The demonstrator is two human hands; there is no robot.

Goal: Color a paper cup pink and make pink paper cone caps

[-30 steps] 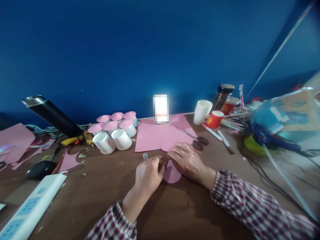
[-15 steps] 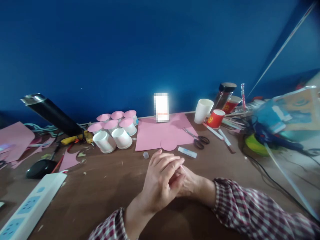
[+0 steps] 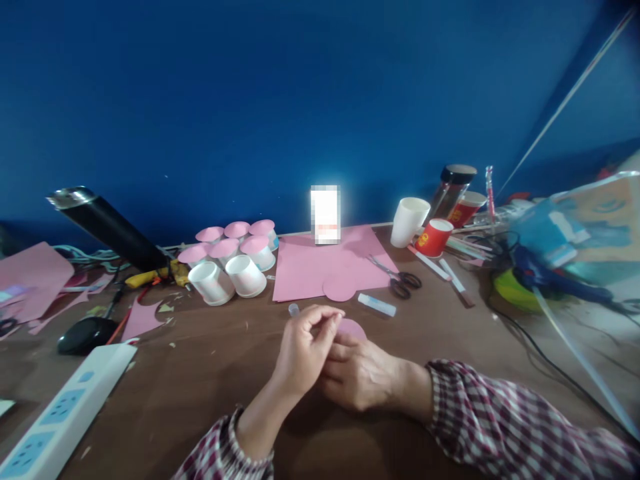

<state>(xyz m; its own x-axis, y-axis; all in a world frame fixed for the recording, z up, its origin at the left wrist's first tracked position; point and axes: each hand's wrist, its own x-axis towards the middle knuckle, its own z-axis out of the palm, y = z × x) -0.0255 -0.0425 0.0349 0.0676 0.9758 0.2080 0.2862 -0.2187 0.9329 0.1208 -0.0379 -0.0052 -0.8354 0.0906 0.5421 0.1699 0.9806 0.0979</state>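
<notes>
A pink paper circle [image 3: 354, 328] shows just beyond my fingers, its near part hidden by my hands. My right hand [image 3: 357, 375] is curled palm-down with its fingers closed on the paper. At the circle's left edge, my left hand [image 3: 306, 348] pinches with thumb and forefinger. Another pink circle [image 3: 339, 288] lies on the pink paper sheets [image 3: 300, 267] ahead. A glue stick [image 3: 377, 305] rests on the table in front of the scissors [image 3: 395, 277]. Its small cap [image 3: 294, 310] lies by my left fingers.
Several white paper cups with pink tops [image 3: 257, 245] stand at back left behind bare cups [image 3: 246, 277]. A power strip [image 3: 75, 407], mouse [image 3: 87, 335] and black flask [image 3: 113, 227] are left. A white cup [image 3: 410, 223], red cup [image 3: 434, 238] and glue gun [image 3: 555, 277] stand right.
My hands have come apart from their overlapped press. The left moved off the right and now pinches at the circle's edge; the right turned palm-down, and the pink circle came into view.
</notes>
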